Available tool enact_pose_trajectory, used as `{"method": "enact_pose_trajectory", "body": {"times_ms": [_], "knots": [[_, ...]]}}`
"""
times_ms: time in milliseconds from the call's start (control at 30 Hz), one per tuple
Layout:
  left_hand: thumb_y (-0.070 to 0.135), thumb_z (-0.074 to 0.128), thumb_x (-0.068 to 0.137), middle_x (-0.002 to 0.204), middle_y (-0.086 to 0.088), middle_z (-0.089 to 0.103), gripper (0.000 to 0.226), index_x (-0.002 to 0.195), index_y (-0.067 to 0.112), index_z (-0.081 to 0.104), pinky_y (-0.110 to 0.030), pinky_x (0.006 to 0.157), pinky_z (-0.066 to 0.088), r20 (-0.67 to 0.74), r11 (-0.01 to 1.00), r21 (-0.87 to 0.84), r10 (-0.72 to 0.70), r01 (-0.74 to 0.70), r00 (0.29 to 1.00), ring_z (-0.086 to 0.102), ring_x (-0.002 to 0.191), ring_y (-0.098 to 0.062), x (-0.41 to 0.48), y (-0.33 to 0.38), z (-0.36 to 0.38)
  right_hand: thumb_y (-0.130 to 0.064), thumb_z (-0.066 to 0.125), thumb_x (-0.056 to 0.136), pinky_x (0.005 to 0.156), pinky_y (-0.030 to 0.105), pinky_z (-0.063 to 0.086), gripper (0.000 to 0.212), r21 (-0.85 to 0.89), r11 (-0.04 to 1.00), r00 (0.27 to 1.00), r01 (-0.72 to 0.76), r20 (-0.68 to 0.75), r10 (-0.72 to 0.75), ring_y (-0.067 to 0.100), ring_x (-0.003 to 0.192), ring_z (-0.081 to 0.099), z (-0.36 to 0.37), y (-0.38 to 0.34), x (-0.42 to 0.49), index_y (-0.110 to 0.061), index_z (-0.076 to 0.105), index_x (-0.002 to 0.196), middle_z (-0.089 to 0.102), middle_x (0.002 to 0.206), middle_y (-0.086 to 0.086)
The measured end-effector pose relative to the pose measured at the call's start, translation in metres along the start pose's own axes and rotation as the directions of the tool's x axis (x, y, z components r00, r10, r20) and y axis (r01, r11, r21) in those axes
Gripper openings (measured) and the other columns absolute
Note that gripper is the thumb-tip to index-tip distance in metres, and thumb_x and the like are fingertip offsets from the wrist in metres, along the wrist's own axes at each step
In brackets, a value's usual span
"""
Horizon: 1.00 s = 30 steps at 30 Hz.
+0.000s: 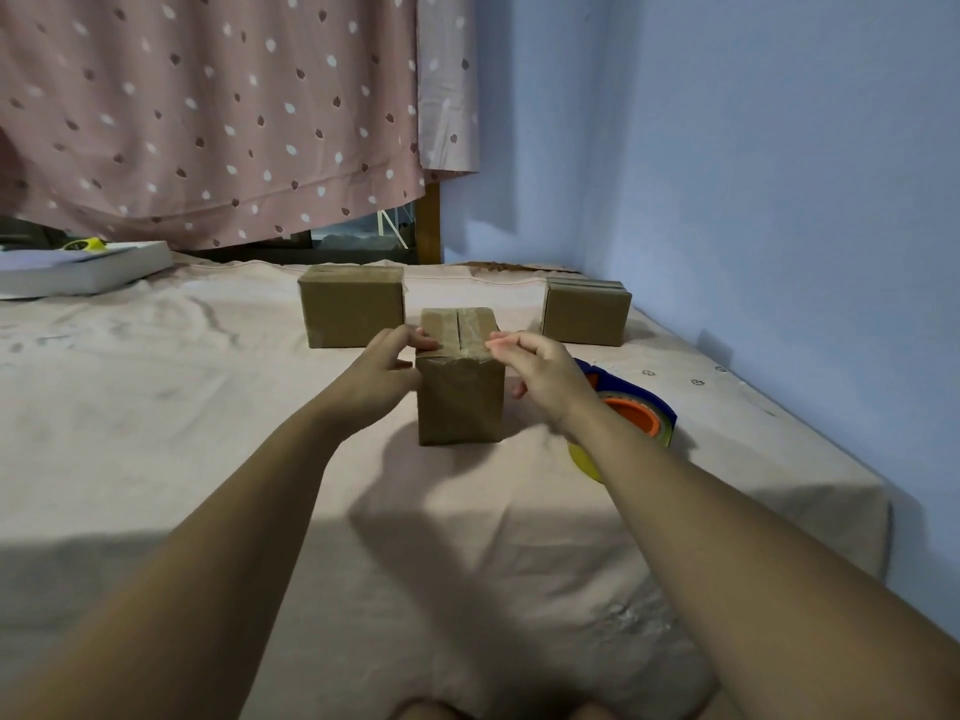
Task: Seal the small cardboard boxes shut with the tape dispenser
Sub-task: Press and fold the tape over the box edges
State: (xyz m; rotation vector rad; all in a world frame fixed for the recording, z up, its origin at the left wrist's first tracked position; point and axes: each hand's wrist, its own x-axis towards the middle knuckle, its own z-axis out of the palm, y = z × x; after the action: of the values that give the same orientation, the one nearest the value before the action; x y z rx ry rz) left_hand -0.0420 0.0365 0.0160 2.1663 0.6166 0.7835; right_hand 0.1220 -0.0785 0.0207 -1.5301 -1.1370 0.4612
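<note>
Left hand (387, 371) and right hand (540, 376) clasp the near top corners of the middle box (460, 402), likely smoothing its tape (472, 330) flat, with the tape dispenser (636, 413) parked by the right edge of the bed (727, 459).

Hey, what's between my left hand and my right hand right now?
The head view shows the taped cardboard box standing between the left hand and right hand, each at an upper edge.

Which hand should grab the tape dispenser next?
Probably the right hand: the tape dispenser lies just beside its wrist, right of the near box. The left hand grips the box's opposite side.
</note>
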Motion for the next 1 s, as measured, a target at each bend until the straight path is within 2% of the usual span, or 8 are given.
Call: {"method": "enact_pose_trajectory", "body": {"times_ms": [67,133,233,333,633,733,867,1000], "knots": [[0.031,0.039,0.102,0.124,0.004,0.052,0.023,0.105,0.025,0.060,-0.029,0.089,0.038,-0.078,0.996,-0.083,-0.047,0.041,0.996,0.050,0.109,-0.012,0.001,0.005,0.002,-0.043,0.048,0.096,0.064,0.021,0.042,0.029,-0.022,1.000,0.998,-0.009,-0.062,0.007,0.008,0.069,0.053,0.000,-0.003,0.000,-0.021,0.068,0.098,0.065,0.096,-0.009],[0.043,0.034,0.100,0.110,0.001,0.062,0.038,0.098,0.021,0.064,-0.032,0.084,0.041,-0.155,0.997,-0.080,-0.030,0.017,0.987,0.055,0.101,-0.013,0.004,0.007,0.007,-0.045,0.052,0.094,0.069,0.025,0.046,0.033,-0.044,0.999,0.993,-0.019,-0.114,0.014,0.008,0.067,0.053,0.003,-0.002,0.004,-0.019,0.071,0.099,0.066,0.087,-0.005],[0.038,0.056,0.093,0.094,-0.010,0.067,0.034,0.083,0.008,0.066,-0.040,0.080,0.046,-0.275,0.999,-0.028,-0.032,0.025,0.961,0.060,0.093,-0.024,0.013,0.010,0.014,-0.044,0.066,0.085,0.089,0.040,0.051,0.030,-0.082,0.995,0.986,-0.054,-0.162,0.040,0.011,0.092,0.060,0.008,-0.003,0.008,-0.019,0.073,0.098,0.070,0.099,-0.009],[0.036,0.070,0.082,0.098,-0.005,0.066,0.023,0.069,0.019,0.063,-0.044,0.087,0.050,-0.295,0.998,-0.039,-0.061,0.052,0.953,0.060,0.097,-0.023,0.020,0.004,0.016,-0.038,0.072,0.081,0.097,0.044,0.047,0.025,-0.076,0.996,0.985,-0.052,-0.168,0.039,0.013,0.107,0.059,0.010,-0.004,0.009,-0.018,0.074,0.097,0.068,0.111,-0.011],[0.039,0.076,0.073,0.101,-0.001,0.064,0.023,0.088,0.023,0.069,-0.035,0.080,0.047,-0.306,0.978,0.189,0.139,-0.083,0.942,0.055,0.103,-0.026,0.018,-0.016,0.011,-0.044,0.080,0.070,0.099,0.049,0.040,0.015,-0.235,0.971,0.989,0.036,-0.133,-0.069,0.011,0.109,0.058,0.004,0.004,0.010,-0.039,0.066,0.070,0.066,0.102,-0.022],[0.038,0.072,0.079,0.098,-0.002,0.064,0.027,0.093,0.015,0.071,-0.031,0.074,0.040,-0.373,0.913,0.389,0.281,-0.125,0.884,0.049,0.093,-0.025,0.014,-0.017,0.019,-0.050,0.074,0.074,0.098,0.044,0.032,0.016,-0.383,0.922,0.985,0.062,-0.124,-0.117,0.011,0.109,0.054,0.002,0.002,0.011,-0.038,0.063,0.077,0.065,0.107,-0.022],[0.046,0.049,0.090,0.080,-0.004,0.063,0.041,0.080,0.010,0.067,-0.026,0.063,0.024,-0.341,0.688,0.710,0.523,-0.151,0.781,0.046,0.071,-0.028,0.007,-0.019,0.022,-0.052,0.063,0.084,0.090,0.037,0.023,0.015,-0.580,0.801,0.965,0.149,-0.091,-0.246,0.014,0.109,0.053,0.002,0.001,0.007,-0.038,0.060,0.089,0.066,0.111,-0.018],[0.058,0.044,0.087,0.081,-0.004,0.061,0.051,0.079,0.011,0.062,-0.030,0.061,0.030,-0.306,0.627,0.766,0.548,-0.140,0.779,0.045,0.069,-0.028,0.005,-0.020,0.025,-0.050,0.061,0.086,0.093,0.037,0.025,0.024,-0.605,0.769,0.940,0.206,-0.096,-0.327,0.014,0.108,0.055,0.006,0.008,0.001,-0.032,0.063,0.103,0.065,0.117,-0.017]]}}
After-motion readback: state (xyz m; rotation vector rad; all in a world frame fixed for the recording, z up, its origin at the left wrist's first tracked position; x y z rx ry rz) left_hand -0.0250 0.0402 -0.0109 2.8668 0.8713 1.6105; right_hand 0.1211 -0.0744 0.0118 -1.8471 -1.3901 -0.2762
